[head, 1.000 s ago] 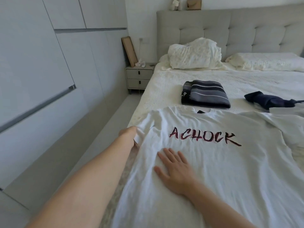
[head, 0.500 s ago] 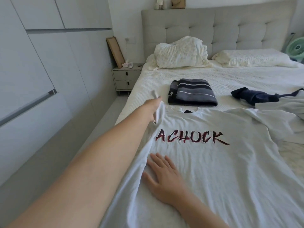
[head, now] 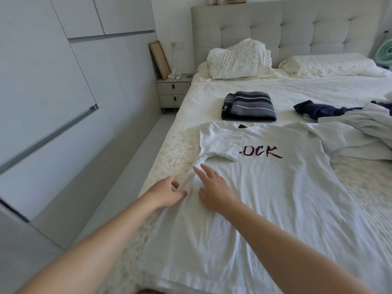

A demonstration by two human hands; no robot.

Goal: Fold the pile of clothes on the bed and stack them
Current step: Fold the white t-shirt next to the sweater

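The tee (head: 265, 198) lies flat on the bed (head: 297, 92), sleeve (head: 220, 143) folded in at 11 o'clock. Left hand (head: 167, 193) pinches its side edge; right hand (head: 214, 187) presses flat, grip open. Tugging unevenly could undo the sleeve fold.

Nearest me the T-shirt (head: 275, 198) is plain white with dark red and black lettering across the chest, spread on a cream bedspread (head: 307, 96) with a fine ribbed weave. Farther off the folded garment (head: 249, 106) is striped grey and navy with thin white lines, and to the right lie a solid navy piece (head: 318, 109) and a pale bluish-white heap (head: 364, 132). The tufted headboard (head: 297, 28) is grey.
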